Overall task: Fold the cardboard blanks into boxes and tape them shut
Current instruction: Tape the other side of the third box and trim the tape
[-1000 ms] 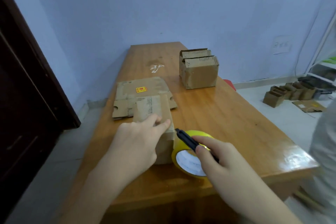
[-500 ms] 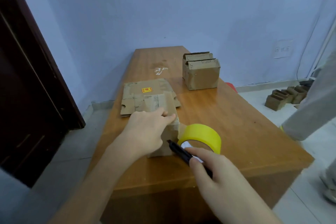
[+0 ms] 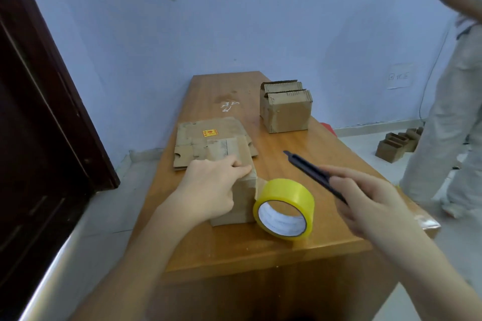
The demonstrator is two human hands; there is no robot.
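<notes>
Lifting the knife [image 3: 313, 173] clear of the tape roll [image 3: 284, 207], your right hand [image 3: 373, 206] grips it; left hand [image 3: 208, 187] presses the box [image 3: 241, 203] with straight fingers — strip likely cut.

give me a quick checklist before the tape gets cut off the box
1. Left hand holds down the small brown cardboard box: ok.
2. Strip of tape runs from the yellow tape roll to the box's top edge: ok.
3. Black utility knife gripped in right hand: ok.
4. Blade extended: cannot tell.
5. Knife at the tape strip: not ok, it points up and away above the wooden table.
6. Left fingers clear of the cut line: not ok, they sit right where the strip leaves the box.
</notes>
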